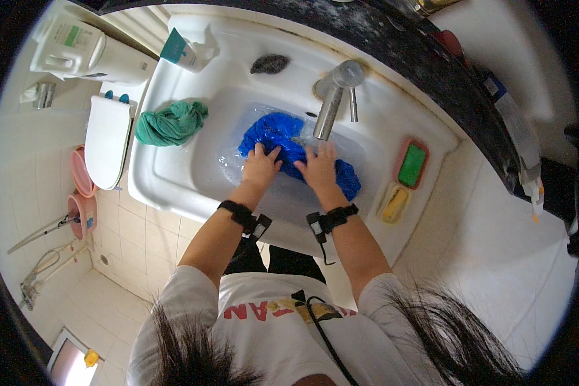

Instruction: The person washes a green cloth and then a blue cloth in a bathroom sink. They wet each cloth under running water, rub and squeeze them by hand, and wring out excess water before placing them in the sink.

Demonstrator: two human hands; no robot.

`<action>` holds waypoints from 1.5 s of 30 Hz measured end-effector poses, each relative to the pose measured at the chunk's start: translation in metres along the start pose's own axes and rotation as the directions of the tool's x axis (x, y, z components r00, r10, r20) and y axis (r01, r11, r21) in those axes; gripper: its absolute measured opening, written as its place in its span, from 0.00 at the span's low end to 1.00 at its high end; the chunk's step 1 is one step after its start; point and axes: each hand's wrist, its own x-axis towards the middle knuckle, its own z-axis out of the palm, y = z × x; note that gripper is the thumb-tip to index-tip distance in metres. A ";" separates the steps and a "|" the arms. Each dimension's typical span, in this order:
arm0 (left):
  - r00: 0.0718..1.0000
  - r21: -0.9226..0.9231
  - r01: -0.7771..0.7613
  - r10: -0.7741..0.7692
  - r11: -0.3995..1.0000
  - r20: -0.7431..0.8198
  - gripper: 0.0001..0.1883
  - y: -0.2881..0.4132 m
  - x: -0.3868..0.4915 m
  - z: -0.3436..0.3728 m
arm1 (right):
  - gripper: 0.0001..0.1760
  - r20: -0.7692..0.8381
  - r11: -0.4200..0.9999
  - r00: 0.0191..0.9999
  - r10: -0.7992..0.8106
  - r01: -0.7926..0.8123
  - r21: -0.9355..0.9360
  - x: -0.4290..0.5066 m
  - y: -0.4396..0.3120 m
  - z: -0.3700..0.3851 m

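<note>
A wet blue cloth (275,128) lies spread across the water in the white washbasin (212,183), partly under the surface. My left hand (262,166) rests on its near left side, fingers apart and thumb pointing right. Farther right, my right hand (320,166) is over the cloth's middle, below the tap spout, with its fingers spread. Whether either hand pinches any fabric is not visible. The metal tap (330,103) stands at the basin's back edge; no running water can be made out. Black straps with small devices circle both wrists.
A twisted green cloth (171,124) sits on the basin's left ledge, near a tube (181,52). A dark scrubbing pad (270,63) lies behind the water. On the right ledge are a green soap bar (412,165) and a yellow one (394,205) in dishes. A toilet (108,142) stands left.
</note>
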 end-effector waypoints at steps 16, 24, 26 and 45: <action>0.944 -0.761 0.305 -0.286 0.573 0.163 0.31 -0.035 0.013 0.065 | 0.40 0.374 0.973 0.906 0.196 -0.226 0.038 0.004 -0.025 0.031; 0.901 -0.828 0.409 0.025 -0.383 0.434 0.33 0.010 0.027 0.032 | 0.29 0.225 0.333 0.939 0.259 -0.306 0.892 -0.003 -0.024 0.008; 0.873 -0.875 0.377 -0.198 -0.305 0.445 0.33 0.028 0.027 0.012 | 0.26 0.193 0.377 0.944 0.268 -0.287 0.881 -0.002 -0.039 -0.025; 0.844 -0.757 0.517 0.089 -0.400 0.529 0.28 0.029 0.021 0.016 | 0.22 -0.102 0.794 0.930 0.353 -0.240 0.558 0.005 -0.068 -0.045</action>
